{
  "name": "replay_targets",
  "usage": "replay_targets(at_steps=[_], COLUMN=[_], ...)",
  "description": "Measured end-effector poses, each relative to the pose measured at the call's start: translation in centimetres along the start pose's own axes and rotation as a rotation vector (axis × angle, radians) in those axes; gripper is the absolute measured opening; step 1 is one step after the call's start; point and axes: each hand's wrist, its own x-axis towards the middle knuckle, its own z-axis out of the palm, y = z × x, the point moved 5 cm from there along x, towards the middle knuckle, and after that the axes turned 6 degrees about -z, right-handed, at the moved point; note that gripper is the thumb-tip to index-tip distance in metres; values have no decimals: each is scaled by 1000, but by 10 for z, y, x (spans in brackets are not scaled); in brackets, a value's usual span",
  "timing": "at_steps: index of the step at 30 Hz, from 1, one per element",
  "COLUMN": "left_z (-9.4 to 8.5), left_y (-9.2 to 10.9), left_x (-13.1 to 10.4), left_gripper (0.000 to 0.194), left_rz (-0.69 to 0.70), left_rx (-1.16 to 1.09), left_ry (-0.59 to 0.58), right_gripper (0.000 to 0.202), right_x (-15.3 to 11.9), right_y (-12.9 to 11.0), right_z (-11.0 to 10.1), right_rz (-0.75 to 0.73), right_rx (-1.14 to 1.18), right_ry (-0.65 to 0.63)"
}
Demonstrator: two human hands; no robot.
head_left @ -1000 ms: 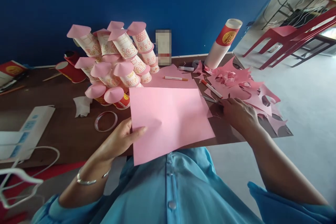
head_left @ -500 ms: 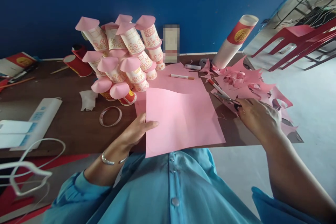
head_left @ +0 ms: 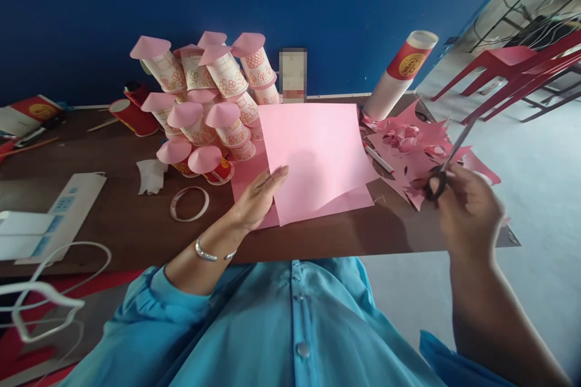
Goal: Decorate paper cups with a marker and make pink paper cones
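A sheet of pink paper [head_left: 322, 151] is pinched at its left edge by my left hand [head_left: 261, 196], thumb on top, raised above the table. Beneath it lies another pink sheet [head_left: 349, 198], mostly covered. My right hand [head_left: 474, 211] grips a pair of scissors [head_left: 436, 184] by the dark handles, its blades pointing up and away. Below and beyond the scissors spreads a heap of pink paper scraps [head_left: 408, 133]. Left of the raised sheet stand stacked paper cups [head_left: 227, 75] with drawn patterns and pink cone tops.
A tall stack of paper cups [head_left: 399, 75] leans at the back right. A marker [head_left: 379, 158] lies by the scraps. On the left are a tape-like ring [head_left: 189, 204], white paper pieces [head_left: 152, 176], a white box [head_left: 63, 217] and a white cable [head_left: 106, 248]. Red stools [head_left: 512, 66] stand beyond the table.
My left hand has lifted the pink sheet up and away from me. My right hand has picked the scissors up from beside the scraps and raised them, blades turned upward.
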Motion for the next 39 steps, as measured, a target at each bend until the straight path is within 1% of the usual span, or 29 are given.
replay_targets(at_steps=[1, 3, 6, 9, 10, 12, 13, 16, 18, 21, 24, 26, 29, 31, 33, 37, 39], left_z=[4, 11, 16, 16, 16, 17, 18, 23, 25, 27, 26, 26, 26, 25, 24, 22, 21], left_y=[-1, -4, -6, -9, -10, -12, -13, -14, -17, -21, -24, -23, -15, -11, -12, -24, -29], left_x=[2, 3, 2, 1, 1, 1, 1, 2, 1, -1, -5, -9, -13, -15, -14, -12, -11], left_gripper=[38, 36, 38, 41, 40, 37, 36, 35, 35, 37, 41, 42, 36, 33, 32, 40, 46], left_rz=[-30, -99, -161, -217, -231, -236, -229, -221, -233, -246, -240, -210, -145, -105, -86, -122, -135], left_rx=[-41, -121, -181, -172, -174, -199, -218, -262, -284, -276, -205, -148, -46, 41, 73, -26, -49], left_ry=[10, 25, 51, 62, 65, 74, 76, 89, 102, 130, 147, 109, 24, -5, 1, 83, 91], right_gripper=[36, 42, 58, 63, 64, 63, 62, 60, 60, 59, 58, 54, 48, 49, 51, 50, 49], right_x=[-13, -44, -98, -143, -154, -166, -170, -177, -179, -179, -174, -171, -169, -168, -168, -169, -169], right_y=[-3, -16, -42, -61, -65, -70, -72, -75, -76, -76, -76, -76, -78, -80, -81, -83, -83], right_z=[9, 26, 52, 66, 68, 70, 70, 72, 77, 85, 94, 99, 106, 108, 110, 112, 111], right_rz=[110, 266, 441, 581, 611, 645, 658, 693, 706, 703, 691, 694, 699, 696, 697, 697, 693], right_rx=[202, 474, 723, 822, 823, 807, 797, 799, 821, 844, 831, 831, 838, 833, 827, 838, 844], right_ry=[-73, -161, -478, -805, -882, -979, -1002, -1012, -972, -844, -701, -643, -590, -572, -575, -596, -594])
